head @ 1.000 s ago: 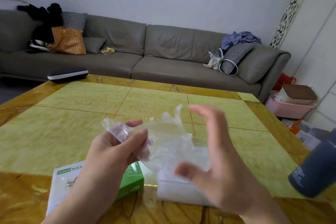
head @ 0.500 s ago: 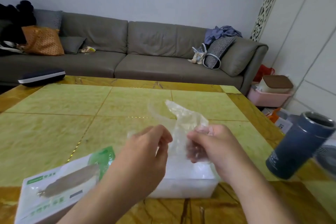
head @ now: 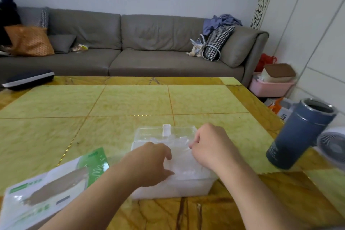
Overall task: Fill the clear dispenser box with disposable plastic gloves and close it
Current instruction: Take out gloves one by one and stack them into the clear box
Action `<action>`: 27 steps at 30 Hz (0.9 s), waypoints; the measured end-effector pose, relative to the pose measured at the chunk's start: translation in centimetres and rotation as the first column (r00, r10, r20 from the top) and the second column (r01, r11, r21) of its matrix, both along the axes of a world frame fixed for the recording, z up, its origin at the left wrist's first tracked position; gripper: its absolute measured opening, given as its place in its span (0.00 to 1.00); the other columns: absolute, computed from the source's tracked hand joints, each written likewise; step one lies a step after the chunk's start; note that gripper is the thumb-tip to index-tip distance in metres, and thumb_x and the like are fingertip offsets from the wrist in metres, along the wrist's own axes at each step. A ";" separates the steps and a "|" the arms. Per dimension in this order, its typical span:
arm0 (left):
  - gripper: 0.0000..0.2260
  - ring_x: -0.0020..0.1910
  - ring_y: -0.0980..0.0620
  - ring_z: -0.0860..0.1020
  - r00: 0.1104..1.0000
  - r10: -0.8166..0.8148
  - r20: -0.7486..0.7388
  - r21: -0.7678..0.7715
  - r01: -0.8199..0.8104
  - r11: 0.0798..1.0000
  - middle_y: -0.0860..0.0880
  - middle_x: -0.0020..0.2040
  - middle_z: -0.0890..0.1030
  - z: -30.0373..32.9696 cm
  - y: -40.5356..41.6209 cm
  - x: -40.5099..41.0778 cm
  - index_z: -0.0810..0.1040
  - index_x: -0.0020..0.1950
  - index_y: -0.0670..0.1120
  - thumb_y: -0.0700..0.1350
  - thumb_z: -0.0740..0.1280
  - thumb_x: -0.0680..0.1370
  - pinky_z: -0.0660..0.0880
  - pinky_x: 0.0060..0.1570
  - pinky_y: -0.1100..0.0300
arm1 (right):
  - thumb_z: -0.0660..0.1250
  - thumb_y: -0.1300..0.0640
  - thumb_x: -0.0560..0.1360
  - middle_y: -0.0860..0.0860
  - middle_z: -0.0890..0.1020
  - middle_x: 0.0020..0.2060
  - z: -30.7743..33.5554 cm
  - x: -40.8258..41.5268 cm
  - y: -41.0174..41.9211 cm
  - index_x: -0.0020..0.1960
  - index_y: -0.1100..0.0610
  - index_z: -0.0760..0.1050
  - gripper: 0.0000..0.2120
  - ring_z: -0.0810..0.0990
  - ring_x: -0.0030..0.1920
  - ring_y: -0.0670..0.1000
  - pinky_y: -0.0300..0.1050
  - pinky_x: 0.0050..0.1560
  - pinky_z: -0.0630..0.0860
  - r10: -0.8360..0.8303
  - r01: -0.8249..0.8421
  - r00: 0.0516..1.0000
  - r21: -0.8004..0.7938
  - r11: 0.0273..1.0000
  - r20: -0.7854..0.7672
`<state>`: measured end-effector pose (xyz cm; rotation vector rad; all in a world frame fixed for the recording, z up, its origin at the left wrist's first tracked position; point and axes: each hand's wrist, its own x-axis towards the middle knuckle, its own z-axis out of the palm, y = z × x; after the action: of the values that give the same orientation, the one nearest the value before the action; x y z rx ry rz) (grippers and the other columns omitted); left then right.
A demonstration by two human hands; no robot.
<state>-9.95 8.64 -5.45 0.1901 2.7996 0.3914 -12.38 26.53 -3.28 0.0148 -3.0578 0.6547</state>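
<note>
Yellow-green marble bench [head: 130, 102]: clear dispenser box [head: 186, 186], lid open; my left hand [head: 151, 164] and right hand [head: 211, 145], fingers curled onto plastic gloves [head: 183, 164] inside; green-white glove packet [head: 46, 192], print unreadable.

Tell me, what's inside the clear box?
The clear box holds crinkly see-through plastic gloves. Both hands press on them: left hand, right hand. What lies under the hands is hidden.

light: soft, even daylight | shadows: faint | blur: slight motion | edges: wide-angle bowing
</note>
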 end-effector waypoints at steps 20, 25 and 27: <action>0.12 0.51 0.52 0.78 0.985 -0.173 0.010 -0.038 0.173 0.984 0.55 0.52 0.81 -0.5 0.7 -1.5 0.77 0.57 0.55 0.54 0.71 0.76 0.78 0.51 0.54 | 0.65 0.59 0.75 0.53 0.77 0.35 -0.2 2.1 -3.1 0.36 0.58 0.72 0.09 0.73 0.30 0.52 0.44 0.27 0.66 0.202 -0.202 0.953 -0.026 0.979 0.226; 0.22 0.51 0.51 0.80 0.991 -0.072 0.110 -0.090 0.082 0.993 0.53 0.58 0.81 0.4 0.6 -1.0 0.75 0.69 0.52 0.52 0.73 0.76 0.73 0.42 0.60 | 0.68 0.58 0.76 0.51 0.72 0.36 -0.6 1.4 -2.9 0.37 0.56 0.68 0.12 0.70 0.32 0.50 0.43 0.29 0.63 0.170 -0.257 0.926 0.232 0.938 0.337; 0.21 0.50 0.50 0.80 0.989 -0.067 0.133 -0.173 0.090 0.981 0.51 0.57 0.82 0.8 1.0 -0.9 0.75 0.68 0.50 0.53 0.71 0.77 0.73 0.42 0.60 | 0.71 0.56 0.75 0.51 0.74 0.36 -0.9 0.9 -3.4 0.38 0.55 0.70 0.12 0.73 0.35 0.52 0.42 0.30 0.64 0.150 -0.285 0.901 0.294 0.912 0.407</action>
<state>-10.90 9.65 -4.61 0.2258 2.6739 0.1273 -11.45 23.18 -4.15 0.2784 -3.5415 0.1107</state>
